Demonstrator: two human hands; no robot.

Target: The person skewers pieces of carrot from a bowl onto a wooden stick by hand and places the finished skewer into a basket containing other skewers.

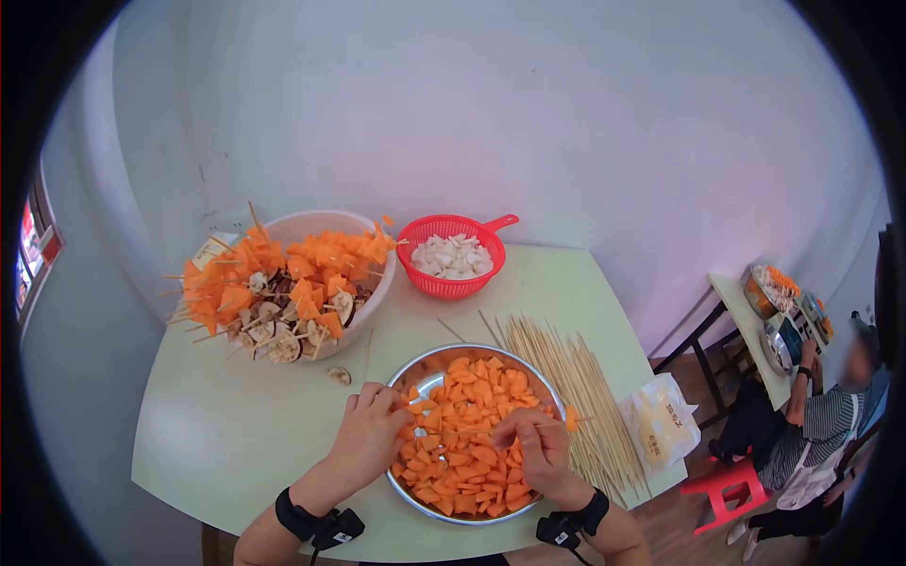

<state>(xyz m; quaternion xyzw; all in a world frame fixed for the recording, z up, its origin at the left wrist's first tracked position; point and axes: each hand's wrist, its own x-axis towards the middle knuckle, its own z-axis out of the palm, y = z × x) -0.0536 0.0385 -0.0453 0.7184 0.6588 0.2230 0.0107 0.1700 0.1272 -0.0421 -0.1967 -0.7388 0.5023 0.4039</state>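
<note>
A round metal bowl [396,478] full of cut orange pieces [472,462] stands near the table's front edge. Over its left side, my left hand [371,429] has its fingers closed at an orange piece on the left end of a thin skewer. My right hand [535,453] pinches the same skewer [472,432] over the bowl's right side. Another orange piece [572,418] shows near the skewer's right end. Many bare skewers [576,406] lie spread to the right of the bowl.
A white bowl [382,288] holds filled skewers at the back left. A red strainer [451,286] with white pieces stands behind. Right of the skewers lies a plastic packet [661,422]. A person [812,424] sits at another table [746,316], far right, on a red stool [725,491].
</note>
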